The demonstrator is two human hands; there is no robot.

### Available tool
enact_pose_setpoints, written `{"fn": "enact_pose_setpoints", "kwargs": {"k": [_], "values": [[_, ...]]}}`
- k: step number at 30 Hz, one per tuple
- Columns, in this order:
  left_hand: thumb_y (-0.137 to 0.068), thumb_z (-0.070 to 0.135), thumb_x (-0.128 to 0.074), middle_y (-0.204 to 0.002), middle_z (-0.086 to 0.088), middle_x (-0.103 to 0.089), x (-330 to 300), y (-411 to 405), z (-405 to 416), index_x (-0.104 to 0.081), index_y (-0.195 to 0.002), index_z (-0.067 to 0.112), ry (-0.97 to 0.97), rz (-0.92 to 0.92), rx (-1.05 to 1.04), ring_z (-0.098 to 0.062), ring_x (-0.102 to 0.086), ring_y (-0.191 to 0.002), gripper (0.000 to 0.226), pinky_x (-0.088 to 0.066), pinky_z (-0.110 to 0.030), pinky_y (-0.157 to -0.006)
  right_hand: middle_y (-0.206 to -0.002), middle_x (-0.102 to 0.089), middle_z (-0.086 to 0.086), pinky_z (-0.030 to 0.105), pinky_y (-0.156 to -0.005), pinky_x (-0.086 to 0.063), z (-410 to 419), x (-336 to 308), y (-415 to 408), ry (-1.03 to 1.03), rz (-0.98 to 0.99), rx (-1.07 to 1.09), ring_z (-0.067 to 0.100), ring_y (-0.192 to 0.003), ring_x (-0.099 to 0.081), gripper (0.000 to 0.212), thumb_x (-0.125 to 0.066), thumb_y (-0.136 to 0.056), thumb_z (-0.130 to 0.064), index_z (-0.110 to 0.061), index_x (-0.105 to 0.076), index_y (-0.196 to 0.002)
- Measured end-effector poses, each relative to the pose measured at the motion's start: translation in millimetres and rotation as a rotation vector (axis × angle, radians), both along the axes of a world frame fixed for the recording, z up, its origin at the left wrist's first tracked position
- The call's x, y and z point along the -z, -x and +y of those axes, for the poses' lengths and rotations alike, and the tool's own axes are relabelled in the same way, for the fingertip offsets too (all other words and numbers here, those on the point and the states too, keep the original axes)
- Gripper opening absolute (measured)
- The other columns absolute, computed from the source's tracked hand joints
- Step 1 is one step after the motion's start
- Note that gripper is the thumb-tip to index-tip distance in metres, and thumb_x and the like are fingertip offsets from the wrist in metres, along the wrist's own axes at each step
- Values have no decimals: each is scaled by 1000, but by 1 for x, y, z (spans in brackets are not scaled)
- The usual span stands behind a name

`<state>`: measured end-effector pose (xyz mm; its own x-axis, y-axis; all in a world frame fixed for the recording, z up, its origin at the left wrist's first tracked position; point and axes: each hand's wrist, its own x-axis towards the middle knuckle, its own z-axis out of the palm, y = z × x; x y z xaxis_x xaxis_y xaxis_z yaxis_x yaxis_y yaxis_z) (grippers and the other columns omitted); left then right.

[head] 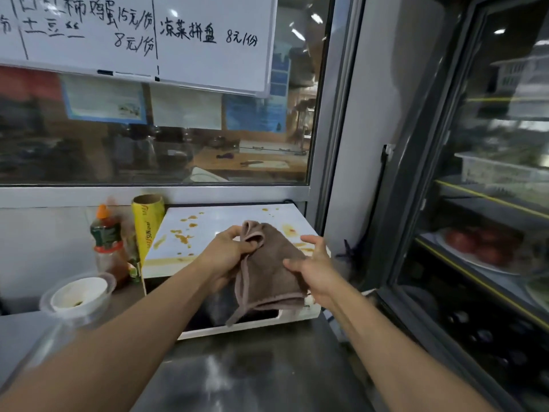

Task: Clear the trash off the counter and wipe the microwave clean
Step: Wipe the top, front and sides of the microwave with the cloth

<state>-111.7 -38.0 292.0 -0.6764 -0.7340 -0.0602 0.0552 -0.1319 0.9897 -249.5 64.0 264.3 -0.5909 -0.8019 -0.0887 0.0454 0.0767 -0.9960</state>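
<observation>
A: Grip state, left hand (228,251)?
B: Fingers curled, pinching the upper edge of the brown cloth (267,269). The cloth hangs folded in front of the microwave, its lower corner drooping toward 6 o'clock.

A: Right hand (315,269)?
B: Fingers spread and relaxed, palm against the cloth's 3 o'clock side. No closed grip on it; it touches rather than holds.

A: Microwave (225,224)?
B: White, directly behind the cloth at 12 o'clock from both hands. Its top carries orange-brown sauce spatter (184,237), mostly toward 10 o'clock, with more spots near the back right corner.

A: Outward from there?
B: At 9 o'clock of the microwave, a yellow cling-film roll (148,227) stands upright just beside it. Farther out, an orange-capped sauce bottle (108,245). At 8 o'clock, a clear plastic bowl (77,295) holding a white paper cup with dark residue sits on the steel surface (252,367).

A: Background?
B: Whiteboard menu (142,37) at 12 o'clock over the window; glass-door fridge (490,203) at 3 o'clock.
</observation>
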Motion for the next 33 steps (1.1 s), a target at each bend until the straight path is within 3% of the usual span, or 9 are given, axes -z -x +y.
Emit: {"fn": "enact_pose_setpoints", "kwargs": {"k": [2,4,6,10,13,18,21,26,33], "values": [[-90,1,-55,-88,-12,-65,5,20,-8,-57,-99,13,13,-81,-16,-20,-63,-69,16,-52,-27,-52,-100,-57,0,41,-73,-57,-6,3,21,-69,329,157,23,-86,-63,39,-62,-86,-11,-39,-39,-101],[-88,-1,-57,-83,-10,-67,5,44,-16,-55,-98,13,0,-85,-19,-16,-65,-62,18,-51,-22,-48,-97,-58,-6,25,-65,-50,-17,2,49,-12,507,213,14,-87,-59,25,-61,-87,-13,-34,-50,-94],[-86,-4,-58,-80,-7,-66,3,72,-25,-55,-104,12,25,-87,-49,-14,-64,-62,24,-52,-22,-49,-101,-59,-5,17,-69,-42,-33,-3,80,9,647,245,14,-94,-57,16,-61,-87,-13,-26,-59,-96],[-84,-1,-60,-96,-9,-65,6,114,-51,-50,-124,11,213,-267,-111,-23,-61,-82,43,-48,-29,-68,-124,-55,10,30,-95,-41,-67,4,139,-213,825,196,25,-115,-52,27,-56,-91,-17,-16,-61,-118],[-85,8,-62,-118,-6,-56,17,117,-72,-47,-129,19,398,-457,-167,-25,-61,-93,48,-45,-28,-71,-151,-26,9,42,-110,-25,-80,22,166,-535,1004,-1,33,-137,-25,49,-49,-92,-41,-29,-40,-139],[-81,29,-71,-133,-1,-52,43,94,-101,-40,-135,23,720,-696,-145,-19,-52,-112,63,-39,-26,-87,-157,-7,-7,50,-115,-13,-91,57,179,-535,1280,-417,28,-143,-5,62,-40,-89,-57,-45,-14,-144],[-72,50,-74,-143,4,-44,55,80,-113,-35,-139,29,870,-943,-50,-21,-43,-126,81,-36,-34,-103,-158,3,-6,49,-114,-5,-89,70,192,-523,1493,-467,25,-144,4,66,-36,-88,-63,-49,-3,-144],[-65,60,-73,-150,7,-33,69,73,-128,-24,-145,26,1018,-1184,42,-19,-32,-136,100,-26,-40,-111,-159,4,-4,50,-115,-6,-106,72,190,-471,1605,-493,26,-145,2,67,-25,-87,-70,-47,0,-144],[-63,55,-76,-147,6,-38,79,69,-144,-21,-146,28,1108,-1168,-52,-21,-39,-130,103,-29,-40,-107,-159,0,2,55,-114,-5,-144,71,144,-373,1596,-579,33,-144,1,66,-26,-85,-71,-48,-6,-144]]}}
